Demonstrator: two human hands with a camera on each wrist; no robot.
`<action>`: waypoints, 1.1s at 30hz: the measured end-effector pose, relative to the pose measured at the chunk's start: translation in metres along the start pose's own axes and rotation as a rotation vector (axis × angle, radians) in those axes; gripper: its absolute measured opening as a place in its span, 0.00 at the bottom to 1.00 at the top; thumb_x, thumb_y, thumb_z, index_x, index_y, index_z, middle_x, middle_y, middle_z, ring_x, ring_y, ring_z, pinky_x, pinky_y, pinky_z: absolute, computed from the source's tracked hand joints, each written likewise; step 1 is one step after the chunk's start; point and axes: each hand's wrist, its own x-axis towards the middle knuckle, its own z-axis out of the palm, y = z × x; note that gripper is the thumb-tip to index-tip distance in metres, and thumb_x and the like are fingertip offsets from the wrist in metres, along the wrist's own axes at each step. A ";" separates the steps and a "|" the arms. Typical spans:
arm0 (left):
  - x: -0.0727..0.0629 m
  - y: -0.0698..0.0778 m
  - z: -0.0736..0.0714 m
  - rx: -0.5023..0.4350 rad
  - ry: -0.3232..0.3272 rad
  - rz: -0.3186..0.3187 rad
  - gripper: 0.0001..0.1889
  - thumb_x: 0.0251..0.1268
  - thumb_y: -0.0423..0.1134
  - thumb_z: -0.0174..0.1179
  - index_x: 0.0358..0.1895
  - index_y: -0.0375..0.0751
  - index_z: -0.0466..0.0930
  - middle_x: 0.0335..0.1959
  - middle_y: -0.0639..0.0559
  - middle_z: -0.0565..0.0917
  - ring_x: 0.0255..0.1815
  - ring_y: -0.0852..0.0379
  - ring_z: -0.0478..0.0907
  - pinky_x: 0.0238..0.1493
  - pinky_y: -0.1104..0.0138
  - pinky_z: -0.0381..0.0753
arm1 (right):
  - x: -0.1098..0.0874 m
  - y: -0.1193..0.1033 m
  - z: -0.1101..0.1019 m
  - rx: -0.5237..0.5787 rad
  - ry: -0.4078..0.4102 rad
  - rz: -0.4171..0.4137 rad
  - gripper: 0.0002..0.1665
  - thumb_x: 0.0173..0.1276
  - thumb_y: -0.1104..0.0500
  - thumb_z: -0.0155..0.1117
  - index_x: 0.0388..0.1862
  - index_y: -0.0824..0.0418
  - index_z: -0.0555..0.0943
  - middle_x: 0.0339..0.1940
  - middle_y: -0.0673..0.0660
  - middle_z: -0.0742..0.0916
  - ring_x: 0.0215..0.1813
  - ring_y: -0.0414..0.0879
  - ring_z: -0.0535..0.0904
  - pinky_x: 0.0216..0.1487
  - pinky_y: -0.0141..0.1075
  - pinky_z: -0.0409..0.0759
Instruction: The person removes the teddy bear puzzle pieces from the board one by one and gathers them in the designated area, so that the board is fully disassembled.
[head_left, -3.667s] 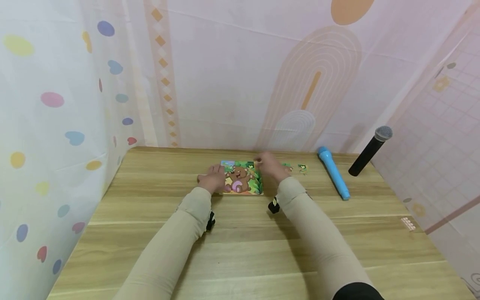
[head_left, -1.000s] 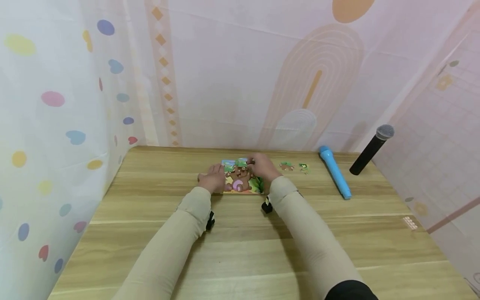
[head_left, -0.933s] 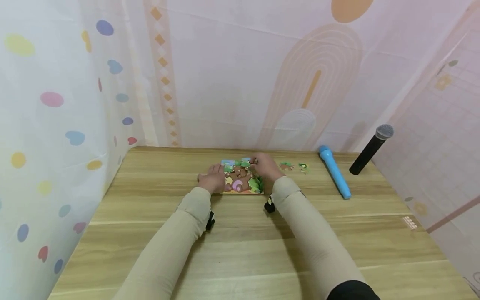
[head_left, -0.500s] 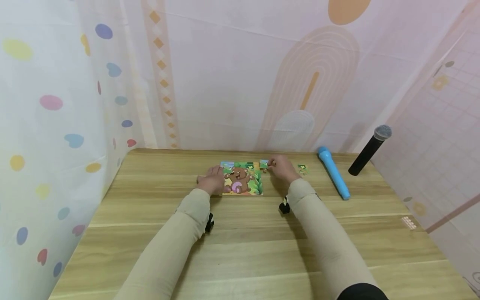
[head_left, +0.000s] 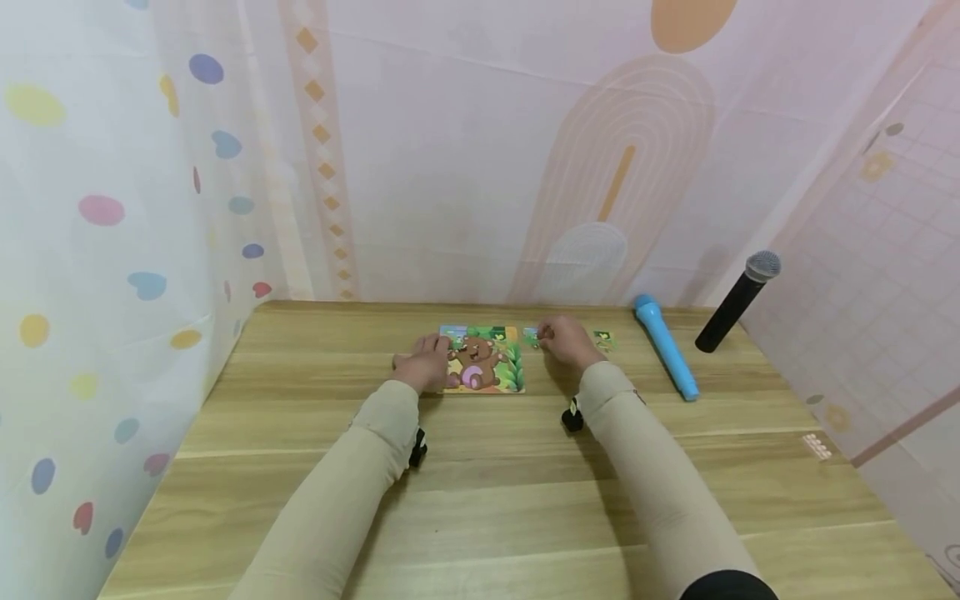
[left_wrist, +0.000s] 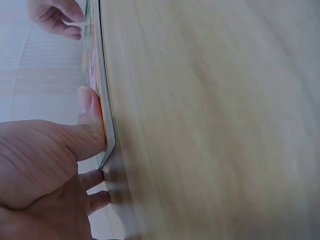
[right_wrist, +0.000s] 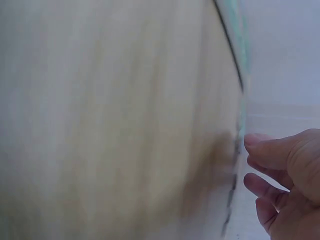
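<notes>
In the head view a bear jigsaw puzzle (head_left: 480, 367) lies in its tray near the table's far edge. My left hand (head_left: 424, 363) holds the tray's left side. In the left wrist view its thumb (left_wrist: 90, 120) bends against the near edge, with fingers past the left edge. My right hand (head_left: 567, 342) is just above the table, right of the tray. A green and blue puzzle piece (head_left: 531, 337) lies at its fingertips. In the right wrist view the thumb and fingers (right_wrist: 272, 152) are slightly apart, nothing visible between them. Another puzzle piece (head_left: 603, 340) lies farther right.
A blue toy microphone (head_left: 666, 348) lies right of the loose pieces. A black microphone (head_left: 737, 304) stands tilted at the back right. Near the right edge of the wooden table (head_left: 480, 517) is a small pale dotted item (head_left: 816, 446). A patterned cloth wall (head_left: 450, 167) rises behind.
My right hand has moved from the puzzle's upper edge to the right with a green and blue piece, set it on the table and let go. My left hand stays on the tray.
</notes>
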 end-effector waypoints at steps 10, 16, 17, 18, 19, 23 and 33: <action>0.000 -0.004 0.002 -0.008 -0.004 0.017 0.38 0.75 0.47 0.60 0.81 0.56 0.51 0.83 0.36 0.41 0.83 0.37 0.37 0.67 0.25 0.46 | -0.007 -0.029 0.009 0.022 -0.142 -0.118 0.14 0.70 0.66 0.68 0.54 0.67 0.83 0.51 0.62 0.86 0.53 0.54 0.81 0.57 0.46 0.80; -0.001 -0.003 0.000 0.038 -0.043 0.025 0.38 0.77 0.49 0.56 0.83 0.61 0.47 0.83 0.34 0.39 0.82 0.35 0.35 0.66 0.24 0.47 | -0.008 -0.037 0.018 -0.082 -0.179 -0.196 0.21 0.67 0.60 0.73 0.55 0.69 0.83 0.50 0.61 0.86 0.54 0.53 0.80 0.59 0.45 0.79; -0.001 -0.003 -0.001 0.030 -0.046 0.026 0.38 0.77 0.49 0.56 0.83 0.62 0.47 0.83 0.34 0.38 0.82 0.35 0.35 0.66 0.24 0.46 | -0.008 -0.038 0.019 -0.088 -0.175 -0.190 0.21 0.67 0.60 0.73 0.55 0.69 0.82 0.51 0.61 0.85 0.55 0.53 0.80 0.59 0.45 0.78; -0.001 -0.002 -0.001 0.020 -0.048 0.028 0.38 0.78 0.48 0.55 0.83 0.62 0.47 0.83 0.34 0.38 0.82 0.35 0.34 0.66 0.24 0.45 | -0.008 -0.039 0.020 -0.095 -0.174 -0.179 0.22 0.67 0.60 0.73 0.56 0.70 0.82 0.51 0.61 0.85 0.55 0.54 0.79 0.60 0.46 0.78; -0.001 -0.002 -0.001 0.013 -0.049 0.030 0.37 0.78 0.48 0.55 0.83 0.61 0.47 0.83 0.34 0.37 0.82 0.34 0.34 0.66 0.23 0.45 | -0.008 -0.039 0.020 -0.099 -0.174 -0.169 0.22 0.67 0.60 0.73 0.57 0.70 0.82 0.51 0.62 0.85 0.55 0.54 0.79 0.60 0.46 0.78; -0.002 -0.001 -0.002 -0.002 -0.053 0.027 0.37 0.78 0.48 0.55 0.83 0.61 0.47 0.83 0.34 0.36 0.82 0.34 0.33 0.66 0.24 0.44 | -0.006 -0.040 0.022 -0.102 -0.183 -0.126 0.24 0.67 0.60 0.73 0.59 0.69 0.80 0.52 0.62 0.82 0.54 0.53 0.77 0.60 0.46 0.77; -0.004 0.004 -0.002 -0.014 -0.054 0.010 0.39 0.77 0.47 0.56 0.83 0.65 0.46 0.82 0.31 0.39 0.82 0.34 0.34 0.67 0.24 0.43 | -0.005 -0.045 0.022 -0.063 -0.203 -0.073 0.22 0.68 0.63 0.72 0.56 0.70 0.76 0.51 0.61 0.79 0.52 0.51 0.74 0.58 0.45 0.76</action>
